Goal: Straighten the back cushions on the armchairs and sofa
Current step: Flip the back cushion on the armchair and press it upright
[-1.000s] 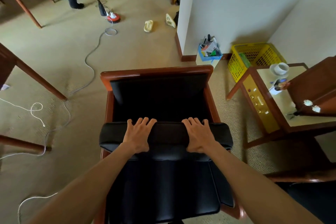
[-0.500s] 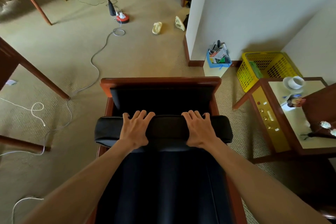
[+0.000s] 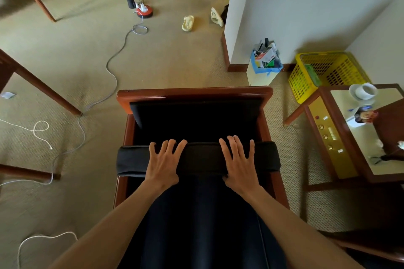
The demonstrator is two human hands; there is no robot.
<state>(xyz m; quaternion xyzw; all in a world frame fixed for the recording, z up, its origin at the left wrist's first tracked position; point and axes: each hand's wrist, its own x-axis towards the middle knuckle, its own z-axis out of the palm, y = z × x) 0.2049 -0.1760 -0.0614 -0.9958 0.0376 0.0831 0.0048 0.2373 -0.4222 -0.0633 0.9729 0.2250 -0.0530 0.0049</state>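
A wooden-framed armchair (image 3: 194,92) with black cushions fills the middle of the view. Its black back cushion (image 3: 201,158) runs from under my arms up to a thick top edge lying across the chair. My left hand (image 3: 162,164) grips that edge left of centre, fingers spread over the top. My right hand (image 3: 239,162) grips it right of centre the same way. Both thumbs are hidden on the near side. Beyond the edge, the black seat cushion (image 3: 196,124) lies in shadow.
A wooden side table (image 3: 349,172) with a white cup (image 3: 364,91) stands close on the right, a yellow basket (image 3: 328,72) and a full box (image 3: 265,61) behind it. Cables (image 3: 113,50) and a white cord (image 3: 41,129) trail over the carpet left. Wooden table legs (image 3: 43,89) stand left.
Both hands have stayed on the back cushion's top edge while it settled down between the chair's arms. My view has moved forward and lower over the chair.
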